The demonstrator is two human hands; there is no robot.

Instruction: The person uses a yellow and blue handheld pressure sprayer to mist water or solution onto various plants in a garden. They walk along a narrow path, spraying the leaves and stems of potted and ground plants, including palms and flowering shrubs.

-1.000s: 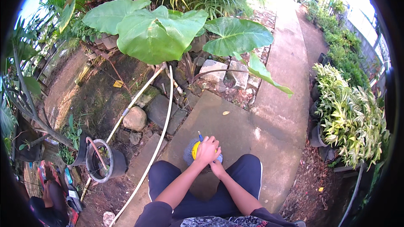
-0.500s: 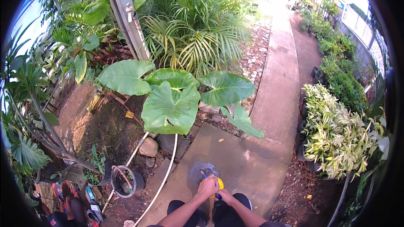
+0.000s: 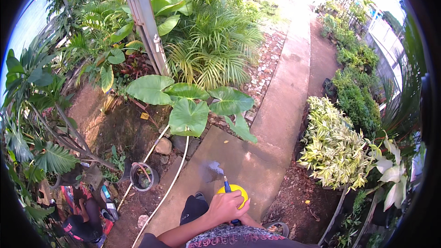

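One left hand (image 3: 226, 207) closes over a yellow spray bottle (image 3: 233, 191) at the lower centre of the frame, above the concrete path (image 3: 275, 124). Right hand state: cannot tell; it is hidden. Large green leaves (image 3: 188, 115) stand at centre.

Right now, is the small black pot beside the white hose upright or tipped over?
Upright: the black pot shows its round open rim facing upward, soil and small green leaves inside, beside the white hose.

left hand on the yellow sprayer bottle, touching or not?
Touching. The head view shows the left hand wrapped over the yellow sprayer bottle, fingers lying on its top with no gap; the blue nozzle sticks out past the knuckles.
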